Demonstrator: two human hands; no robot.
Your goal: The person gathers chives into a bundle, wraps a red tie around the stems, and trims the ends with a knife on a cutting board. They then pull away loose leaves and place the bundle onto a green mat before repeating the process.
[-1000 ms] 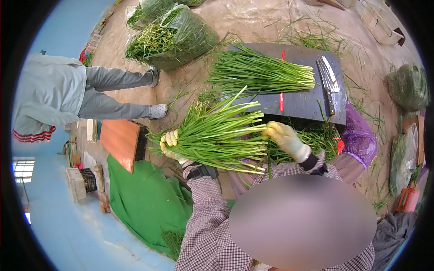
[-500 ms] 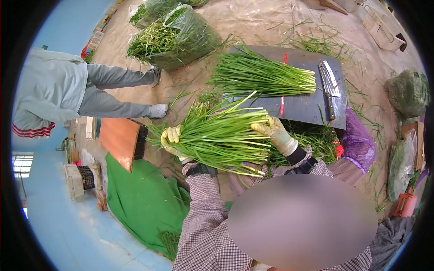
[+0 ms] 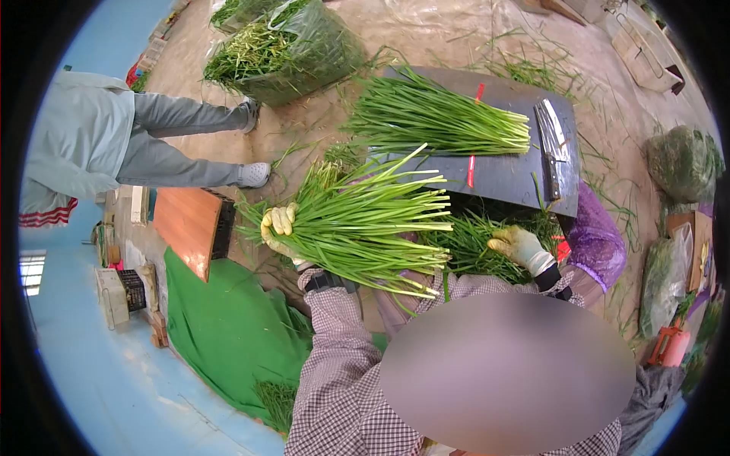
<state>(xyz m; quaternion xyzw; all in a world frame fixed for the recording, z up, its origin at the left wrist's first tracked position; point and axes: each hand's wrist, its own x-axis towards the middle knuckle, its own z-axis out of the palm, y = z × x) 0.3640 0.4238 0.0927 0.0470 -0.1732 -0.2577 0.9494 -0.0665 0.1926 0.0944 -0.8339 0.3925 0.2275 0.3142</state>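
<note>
My left hand (image 3: 280, 226), in a pale yellowed glove, is closed around the leafy part of a bunch of garlic chives (image 3: 365, 220). The pale cut stems of that bunch fan out to the right. My right hand (image 3: 525, 247), gloved too, is over loose chives (image 3: 475, 243) in front of my lap. Its fingers are bent together, and whether they pinch anything does not show. Beyond my hands, a second bunch of chives (image 3: 441, 114) lies on a dark board (image 3: 502, 178), across a red strip (image 3: 471, 171). A knife (image 3: 552, 148) rests at the board's right.
A person in grey trousers (image 3: 182, 167) stands at the left. Behind the board is a plastic bag stuffed with greens (image 3: 296, 64). A green cloth (image 3: 228, 327) and an orange-brown panel (image 3: 182, 228) are at lower left. A crate (image 3: 646, 53) stands far right.
My right hand has left the stem ends and moved right and down to the loose chives. My left hand keeps the bunch. The whole view has shifted slightly.
</note>
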